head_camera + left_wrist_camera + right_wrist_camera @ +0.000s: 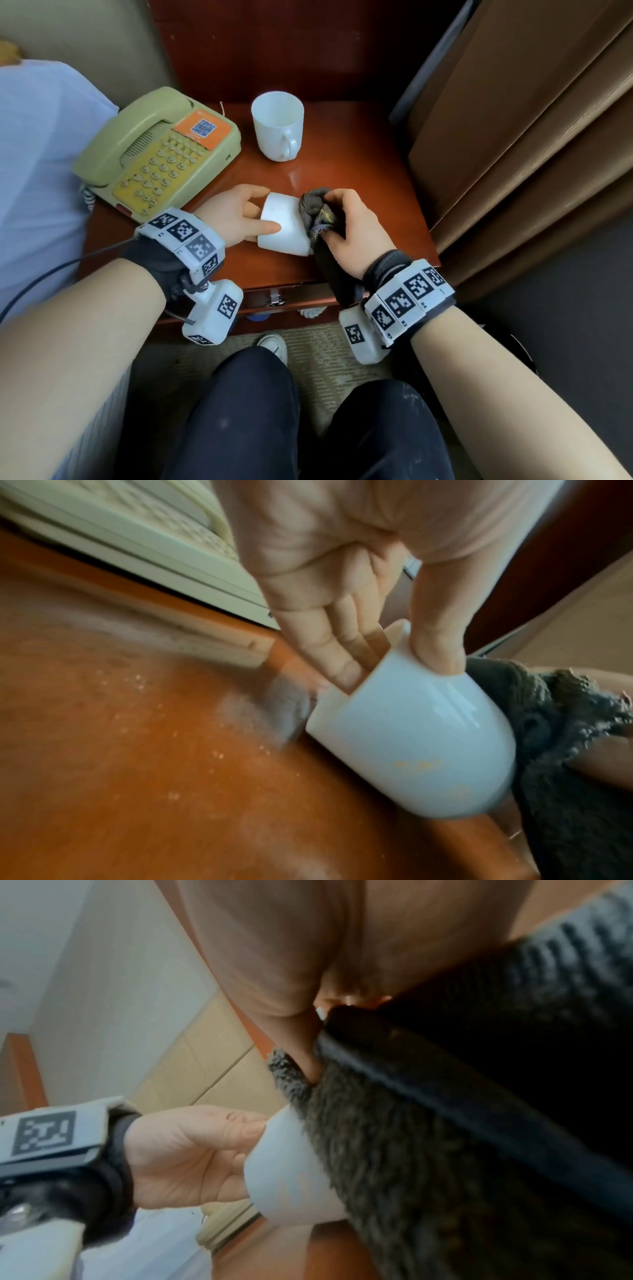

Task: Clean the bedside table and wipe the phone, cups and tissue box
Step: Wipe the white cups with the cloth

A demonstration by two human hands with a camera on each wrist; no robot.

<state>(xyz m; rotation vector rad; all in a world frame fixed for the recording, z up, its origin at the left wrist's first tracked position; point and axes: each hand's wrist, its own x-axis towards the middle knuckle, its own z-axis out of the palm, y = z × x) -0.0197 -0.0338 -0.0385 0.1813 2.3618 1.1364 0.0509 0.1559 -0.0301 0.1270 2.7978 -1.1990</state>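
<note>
My left hand (250, 219) (363, 653) holds a white cup (286, 228) (421, 739) (291, 1172) on its side over the red-brown bedside table (342, 164). Several fingers are inside the mouth and the thumb is on the outer wall. My right hand (346, 222) grips a dark grey cloth (317, 209) (555, 723) (411, 1150) and presses it against the cup's base. A second white cup (278, 125) with a handle stands upright at the back. A pale green phone (161, 150) (143, 542) with yellow keys and an orange label sits at the table's left.
A bed with a light blue sheet (41, 164) lies left of the table. Brown curtains (531, 137) hang close on the right. A drawer front with a metal lock (275, 301) faces my knees, and a white shoe (274, 344) shows on the carpet below.
</note>
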